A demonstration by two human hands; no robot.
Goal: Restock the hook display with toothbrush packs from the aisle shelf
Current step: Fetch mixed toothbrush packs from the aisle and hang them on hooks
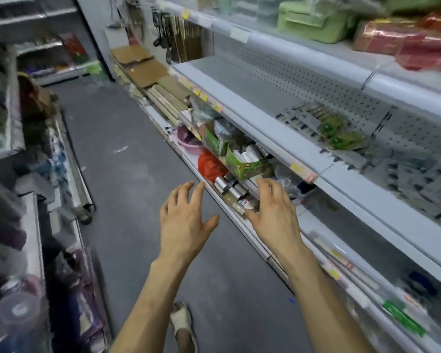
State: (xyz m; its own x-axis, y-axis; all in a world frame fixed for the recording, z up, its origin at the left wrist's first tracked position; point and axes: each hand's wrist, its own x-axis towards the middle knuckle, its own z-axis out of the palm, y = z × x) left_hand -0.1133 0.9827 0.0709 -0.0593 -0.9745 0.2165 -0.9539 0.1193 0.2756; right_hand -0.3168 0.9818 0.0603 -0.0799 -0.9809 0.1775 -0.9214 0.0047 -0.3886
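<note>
2 bare hands, L (182, 220) & R (274, 215), fingers spread, nothing held, 1 sandal (182, 324)

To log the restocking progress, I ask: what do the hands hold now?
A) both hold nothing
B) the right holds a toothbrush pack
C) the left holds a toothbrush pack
A: the left hand and the right hand are both spread open and empty.

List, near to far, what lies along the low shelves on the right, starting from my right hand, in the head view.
Right hand → silver rolls → red bag → pink basin → flattened cardboard.
</note>
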